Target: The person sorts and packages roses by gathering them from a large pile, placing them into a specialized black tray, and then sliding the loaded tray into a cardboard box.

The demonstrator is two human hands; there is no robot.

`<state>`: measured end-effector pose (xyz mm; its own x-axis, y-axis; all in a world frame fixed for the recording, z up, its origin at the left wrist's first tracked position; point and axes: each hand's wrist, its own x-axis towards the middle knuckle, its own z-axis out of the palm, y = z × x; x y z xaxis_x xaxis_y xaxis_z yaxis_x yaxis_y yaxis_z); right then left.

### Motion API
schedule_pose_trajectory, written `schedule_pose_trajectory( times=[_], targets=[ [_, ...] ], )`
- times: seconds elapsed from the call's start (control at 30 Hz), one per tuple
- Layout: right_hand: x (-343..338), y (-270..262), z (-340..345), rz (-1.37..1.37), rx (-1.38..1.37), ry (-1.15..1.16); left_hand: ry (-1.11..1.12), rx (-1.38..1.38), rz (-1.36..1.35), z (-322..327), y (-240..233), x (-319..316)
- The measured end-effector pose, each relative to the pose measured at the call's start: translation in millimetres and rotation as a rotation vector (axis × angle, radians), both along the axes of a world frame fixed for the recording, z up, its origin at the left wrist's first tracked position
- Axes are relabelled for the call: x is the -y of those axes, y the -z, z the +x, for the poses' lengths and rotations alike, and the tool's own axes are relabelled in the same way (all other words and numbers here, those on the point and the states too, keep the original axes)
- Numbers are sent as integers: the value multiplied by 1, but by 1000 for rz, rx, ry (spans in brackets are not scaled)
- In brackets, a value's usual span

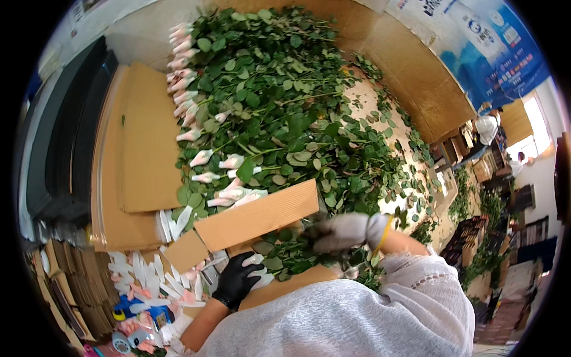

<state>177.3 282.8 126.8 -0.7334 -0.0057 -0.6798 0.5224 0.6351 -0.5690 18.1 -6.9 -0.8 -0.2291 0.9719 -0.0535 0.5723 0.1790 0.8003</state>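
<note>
My left hand (237, 279), in a black glove, rests with curled fingers on pale rosebuds in white mesh sleeves (256, 267). My right hand (341, 232), in a pale glove with dark fingers, is blurred over leafy rose stems (285, 254) beside a raised flap of corrugated cardboard (263, 214); whether it holds anything cannot be told. The stems near my hands lie on cardboard (294, 283) right against my body. Beyond the flap, a large heap of leafy rose stems (276, 98) spreads out, with sleeved pink buds (189, 109) lined up along its left side.
Flat cardboard sheets (149, 143) stand at the left, with folded cardboard (84, 285) below them. Loose white mesh sleeves (151, 272), pink petals and a tape roll (121, 342) lie at the lower left. Fallen leaves cover the right side. A person (487, 127) is far right.
</note>
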Motion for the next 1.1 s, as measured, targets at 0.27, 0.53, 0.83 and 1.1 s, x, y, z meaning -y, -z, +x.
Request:
schedule_pose_trajectory(
  times=[0.27,0.53,0.83,1.1],
  targets=[
    [-53,5,-28,696,-252,-166,71,-43,91,-5,12,5],
    [-77,16,-106,727,50,-593,58,56,-42,-8,-7,1],
    [-97,-24,-139,1055,-809,17,17,95,-82,-8,-13,-4],
    [-49,26,-67,916,-1004,59,8,132,-54,-6,-7,-1]
  ],
)
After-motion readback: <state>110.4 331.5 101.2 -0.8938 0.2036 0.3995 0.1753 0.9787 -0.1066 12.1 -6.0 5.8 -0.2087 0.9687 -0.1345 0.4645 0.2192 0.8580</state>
